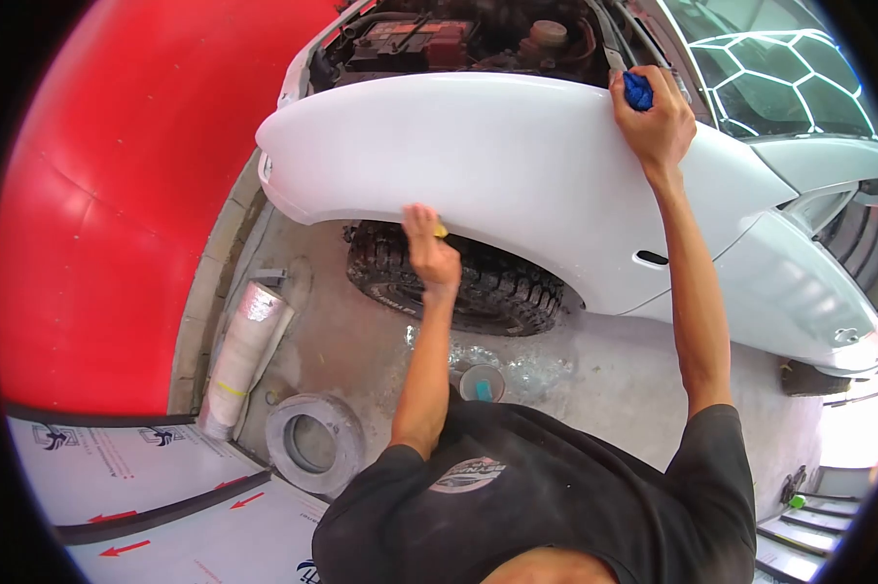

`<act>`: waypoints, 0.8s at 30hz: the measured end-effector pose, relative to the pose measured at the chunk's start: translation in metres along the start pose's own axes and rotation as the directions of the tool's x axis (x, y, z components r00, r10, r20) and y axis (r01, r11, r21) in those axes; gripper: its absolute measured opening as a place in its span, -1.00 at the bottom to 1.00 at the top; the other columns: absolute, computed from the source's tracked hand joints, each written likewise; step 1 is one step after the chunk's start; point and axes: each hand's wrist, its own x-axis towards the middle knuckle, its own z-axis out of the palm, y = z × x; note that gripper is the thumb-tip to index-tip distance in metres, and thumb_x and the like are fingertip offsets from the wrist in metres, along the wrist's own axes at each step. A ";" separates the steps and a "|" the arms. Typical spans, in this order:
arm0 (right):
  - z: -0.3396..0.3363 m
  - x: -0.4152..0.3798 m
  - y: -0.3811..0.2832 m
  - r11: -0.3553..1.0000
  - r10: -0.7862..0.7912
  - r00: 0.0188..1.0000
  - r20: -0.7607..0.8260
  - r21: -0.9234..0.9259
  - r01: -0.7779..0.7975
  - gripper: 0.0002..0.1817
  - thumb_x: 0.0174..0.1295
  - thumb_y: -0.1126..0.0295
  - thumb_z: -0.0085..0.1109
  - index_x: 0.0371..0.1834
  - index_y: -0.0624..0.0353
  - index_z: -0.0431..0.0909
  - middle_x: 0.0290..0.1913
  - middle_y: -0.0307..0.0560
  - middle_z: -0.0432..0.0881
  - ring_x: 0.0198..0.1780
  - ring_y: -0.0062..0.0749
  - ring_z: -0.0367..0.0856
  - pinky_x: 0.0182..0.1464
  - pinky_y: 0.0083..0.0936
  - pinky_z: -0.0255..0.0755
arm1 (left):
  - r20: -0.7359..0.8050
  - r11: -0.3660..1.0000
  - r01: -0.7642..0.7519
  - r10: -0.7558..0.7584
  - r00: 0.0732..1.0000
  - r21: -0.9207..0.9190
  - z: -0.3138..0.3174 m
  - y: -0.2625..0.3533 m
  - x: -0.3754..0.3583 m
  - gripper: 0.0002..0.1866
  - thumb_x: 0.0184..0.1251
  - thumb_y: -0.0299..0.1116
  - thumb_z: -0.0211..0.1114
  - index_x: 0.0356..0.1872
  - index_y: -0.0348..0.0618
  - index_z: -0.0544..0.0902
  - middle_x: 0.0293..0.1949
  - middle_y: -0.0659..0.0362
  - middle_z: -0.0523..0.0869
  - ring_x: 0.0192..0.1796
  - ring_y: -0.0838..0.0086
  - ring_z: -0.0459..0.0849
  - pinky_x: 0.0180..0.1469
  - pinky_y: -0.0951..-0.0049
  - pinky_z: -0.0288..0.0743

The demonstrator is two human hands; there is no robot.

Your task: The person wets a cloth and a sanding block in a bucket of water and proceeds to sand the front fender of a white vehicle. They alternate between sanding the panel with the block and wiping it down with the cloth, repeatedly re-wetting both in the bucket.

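In the head view, a car's white front fender (439, 146) spans the middle, over a black off-road tyre (517, 302). My right hand (661, 127) is at the fender's upper edge, near the windscreen, its fingers closed around a crumpled blue cloth (638, 92). Lower down and to the left, my left hand (433, 258) reaches to the wheel arch lip. A small yellow piece (441, 231) shows beside its fingers, mostly hidden by the hand. The fingers there are slightly blurred and held close together.
Above the fender lies the engine bay with a battery (405, 39). A red panel (89, 214) fills the left. On the floor stand a wrapped roll (239, 360), a grey ring-shaped roll (346, 419) and a small bucket (497, 375). Wet patches mark the concrete near the tyre.
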 end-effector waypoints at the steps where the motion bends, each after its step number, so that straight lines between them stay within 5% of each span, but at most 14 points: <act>1: -0.001 0.001 -0.001 1.000 0.001 1.000 0.008 -0.001 -0.001 -0.78 0.19 0.14 0.49 -0.26 -0.02 0.73 -0.27 -0.22 0.76 -0.29 -0.08 0.77 -0.25 -0.25 0.62 | -0.077 0.997 0.071 -0.071 0.994 -0.006 -0.004 -0.016 0.015 -0.49 0.51 -0.72 -0.05 0.45 -0.48 0.50 0.46 -0.27 0.54 0.55 -0.14 0.46 0.60 -0.02 0.33; 4: -0.001 0.003 0.003 1.000 -0.013 1.000 -0.011 -0.016 0.013 -0.78 0.19 0.14 0.49 -0.26 -0.02 0.73 -0.27 -0.23 0.76 -0.29 -0.09 0.77 -0.25 -0.25 0.62 | -0.243 0.860 0.497 -0.509 0.826 -0.112 -0.017 -0.089 0.069 -0.56 0.59 -0.63 0.01 0.42 -0.52 0.50 0.41 -0.29 0.58 0.47 -0.13 0.56 0.55 0.04 0.41; 7: 0.000 -0.003 -0.002 1.000 0.001 1.000 -0.006 -0.021 -0.001 -0.78 0.20 0.13 0.49 -0.27 -0.02 0.73 -0.28 -0.23 0.75 -0.28 -0.11 0.77 -0.26 -0.25 0.61 | -0.100 0.733 0.676 -0.680 0.727 -0.070 -0.038 -0.061 0.097 -0.56 0.63 -0.58 0.01 0.43 -0.55 0.47 0.37 -0.33 0.60 0.42 -0.10 0.61 0.51 0.07 0.45; 8: 0.000 0.002 -0.002 1.000 0.004 1.000 -0.017 -0.028 -0.005 -0.78 0.20 0.13 0.49 -0.27 -0.02 0.73 -0.28 -0.24 0.75 -0.28 -0.11 0.77 -0.26 -0.26 0.61 | -0.096 0.822 0.556 -0.567 0.818 -0.125 -0.023 -0.047 0.076 -0.56 0.62 -0.60 0.01 0.43 -0.54 0.47 0.38 -0.32 0.60 0.46 -0.10 0.58 0.52 0.05 0.44; 9: 0.000 0.001 -0.002 1.000 0.007 1.000 -0.016 -0.010 -0.007 -0.79 0.21 0.14 0.48 -0.27 -0.02 0.73 -0.29 -0.24 0.74 -0.29 -0.12 0.76 -0.26 -0.26 0.60 | -0.165 0.952 0.286 -0.300 0.940 -0.104 -0.004 -0.025 0.052 -0.54 0.53 -0.69 0.01 0.41 -0.50 0.52 0.39 -0.30 0.60 0.49 -0.12 0.55 0.55 0.00 0.39; 10: -0.002 0.000 -0.002 1.000 0.010 1.000 -0.005 -0.012 -0.010 -0.79 0.21 0.14 0.48 -0.27 -0.02 0.73 -0.28 -0.24 0.74 -0.30 -0.12 0.76 -0.26 -0.26 0.60 | -0.061 0.993 0.078 -0.083 0.995 -0.089 -0.006 0.009 0.042 -0.48 0.43 -0.77 0.01 0.40 -0.48 0.54 0.42 -0.30 0.58 0.51 -0.14 0.52 0.57 -0.05 0.35; 12: -0.002 0.002 -0.001 1.000 0.007 1.000 0.015 -0.010 -0.007 -0.79 0.21 0.15 0.48 -0.27 -0.02 0.73 -0.28 -0.25 0.74 -0.30 -0.12 0.75 -0.26 -0.26 0.60 | 0.043 0.997 -0.072 0.072 0.996 -0.017 -0.006 0.001 0.040 -0.42 0.36 -0.81 0.02 0.43 -0.47 0.51 0.42 -0.31 0.57 0.50 -0.11 0.54 0.55 -0.02 0.39; 14: 0.000 0.005 0.000 1.000 -0.009 1.000 -0.003 -0.016 0.008 -0.79 0.21 0.15 0.48 -0.26 -0.02 0.72 -0.27 -0.26 0.74 -0.31 -0.13 0.75 -0.27 -0.27 0.60 | -0.065 0.981 0.196 -0.195 0.979 0.012 -0.018 -0.049 0.080 -0.48 0.48 -0.71 0.01 0.44 -0.47 0.49 0.42 -0.32 0.57 0.48 -0.09 0.56 0.52 0.00 0.44; 16: -0.001 0.001 -0.002 0.999 0.003 1.000 0.000 -0.045 -0.003 -0.79 0.22 0.15 0.48 -0.26 -0.02 0.72 -0.26 -0.26 0.74 -0.31 -0.14 0.75 -0.27 -0.28 0.60 | -0.090 0.845 0.534 -0.532 0.842 0.007 -0.026 -0.131 0.111 -0.53 0.60 -0.59 -0.01 0.45 -0.45 0.48 0.44 -0.31 0.54 0.46 -0.10 0.57 0.50 0.02 0.46; 19: 0.000 0.000 -0.002 0.999 0.025 1.000 -0.001 -0.048 -0.025 -0.79 0.22 0.15 0.48 -0.25 -0.01 0.72 -0.25 -0.27 0.75 -0.29 -0.14 0.76 -0.26 -0.29 0.61 | -0.019 0.785 0.619 -0.619 0.785 -0.003 -0.037 -0.097 0.128 -0.54 0.67 -0.49 -0.05 0.46 -0.46 0.47 0.47 -0.33 0.51 0.46 -0.12 0.56 0.52 0.03 0.43; 21: 0.001 0.001 -0.001 0.999 0.009 1.000 -0.012 -0.035 -0.009 -0.79 0.23 0.15 0.48 -0.24 -0.02 0.72 -0.25 -0.28 0.75 -0.28 -0.15 0.76 -0.25 -0.29 0.61 | -0.088 0.962 0.270 -0.273 0.958 -0.047 -0.006 -0.053 0.084 -0.48 0.55 -0.67 0.01 0.49 -0.40 0.47 0.51 -0.28 0.48 0.57 -0.07 0.44 0.60 0.08 0.33; 22: 0.001 -0.001 -0.001 1.000 0.001 1.000 -0.012 -0.029 -0.001 -0.79 0.23 0.15 0.48 -0.24 -0.02 0.72 -0.24 -0.28 0.75 -0.28 -0.15 0.76 -0.25 -0.30 0.61 | -0.024 0.996 0.062 -0.063 0.998 -0.066 -0.005 -0.023 0.070 -0.44 0.48 -0.74 0.02 0.49 -0.36 0.49 0.53 -0.25 0.45 0.60 -0.05 0.40 0.62 0.08 0.30; 24: -0.001 0.000 -0.003 1.000 0.012 1.000 0.003 -0.019 -0.012 -0.78 0.23 0.14 0.48 -0.23 -0.02 0.72 -0.24 -0.27 0.76 -0.27 -0.16 0.77 -0.25 -0.30 0.62 | 0.124 0.997 -0.078 0.076 0.989 0.006 -0.019 -0.026 0.077 -0.44 0.47 -0.75 0.03 0.47 -0.34 0.52 0.51 -0.23 0.49 0.57 -0.07 0.44 0.61 0.06 0.33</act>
